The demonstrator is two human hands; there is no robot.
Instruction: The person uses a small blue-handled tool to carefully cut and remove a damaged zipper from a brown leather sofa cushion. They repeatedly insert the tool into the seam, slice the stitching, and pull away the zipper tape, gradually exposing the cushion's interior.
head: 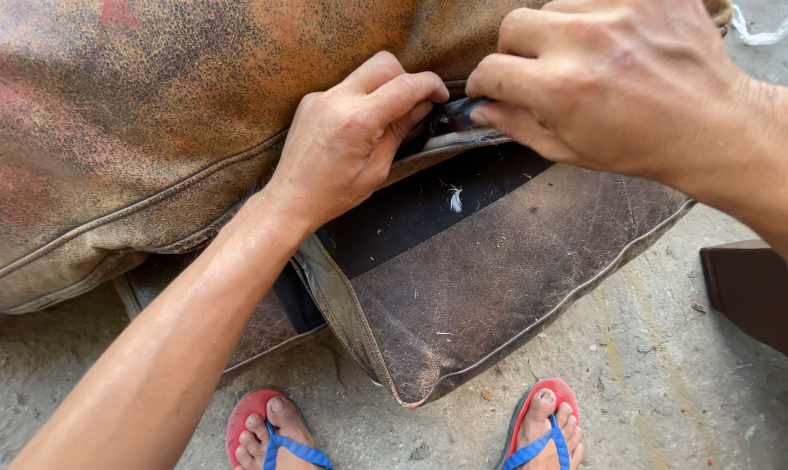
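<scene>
Left hand [346, 144] clenched on seam edge of worn brown leather cushion [150, 113]; right hand [603, 83] pinching dark inner lining [453, 113] at opening. Cushion lies on concrete floor [672, 392], over 2nd cushion [498, 278].

Risks, judged: cracked leather may tear under opposed pull; lining may rip; feather [455, 198] filling may spill.

Count: 2 cushions, 2 hands, 2 red-blue sandals [263, 431], 1 loose feather, 1 dark brown block [759, 296] at right.

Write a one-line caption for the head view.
Both hands, left hand and right hand, pinch the opening edge of a worn leather cushion.
</scene>
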